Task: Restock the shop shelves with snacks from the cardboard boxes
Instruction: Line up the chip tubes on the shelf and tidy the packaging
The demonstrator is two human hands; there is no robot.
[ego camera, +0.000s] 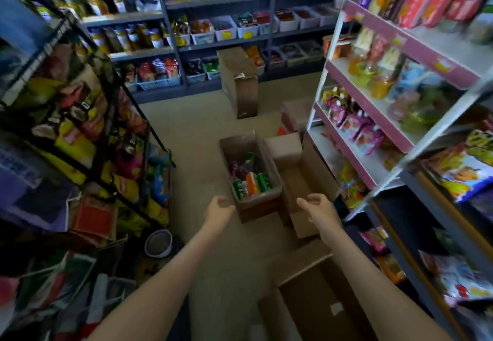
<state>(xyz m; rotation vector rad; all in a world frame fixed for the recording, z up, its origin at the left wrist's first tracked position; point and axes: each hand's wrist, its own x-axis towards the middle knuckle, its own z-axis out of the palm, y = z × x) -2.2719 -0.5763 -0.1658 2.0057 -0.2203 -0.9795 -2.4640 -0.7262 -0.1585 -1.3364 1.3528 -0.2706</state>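
The left hand [219, 210], empty with fingers loosely curled, reaches beside the open cardboard box [257, 208] on the floor — snacks [249, 184] lie inside. The right hand [318, 207], equally slack and empty, mirrors it — seemingly to grasp the box from both sides.

Single head-worn wide-angle view, standing height. Faces forward and down the beige shop floor [192, 132]; open brown cardboard box [232, 145] near, grey back-wall shelving [213, 46] well beyond.
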